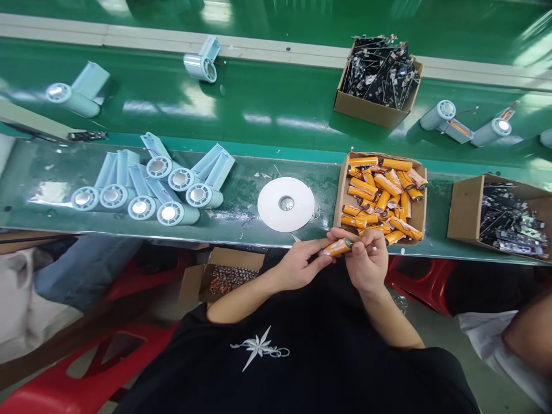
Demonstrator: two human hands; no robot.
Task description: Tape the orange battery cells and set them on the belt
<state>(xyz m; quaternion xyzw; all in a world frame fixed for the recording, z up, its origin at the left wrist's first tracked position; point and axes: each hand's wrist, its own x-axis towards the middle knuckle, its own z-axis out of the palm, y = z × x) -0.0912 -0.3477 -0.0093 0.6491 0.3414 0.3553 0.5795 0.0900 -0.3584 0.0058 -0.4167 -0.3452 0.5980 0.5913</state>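
Note:
An orange cylindrical battery [336, 247] with a green end is held between my two hands, just off the front edge of the bench. My left hand [302, 264] grips its left part between thumb and fingers. At the green end, my right hand [367, 261] is closed in a pinch, with a small white tip showing by its fingers. Just beyond my hands stands a cardboard box [344, 192] of similar orange batteries with wires. A white roll of tape [276, 213] lies flat to the left of that box.
Several light-blue fan housings with handles [169, 213] lie at the left of the bench [241, 221]. Boxes of dark circuit boards stand at the back [366, 109] and right [466, 210]. More housings [73, 100] sit on the green belt. Below is a box of small parts [194, 282].

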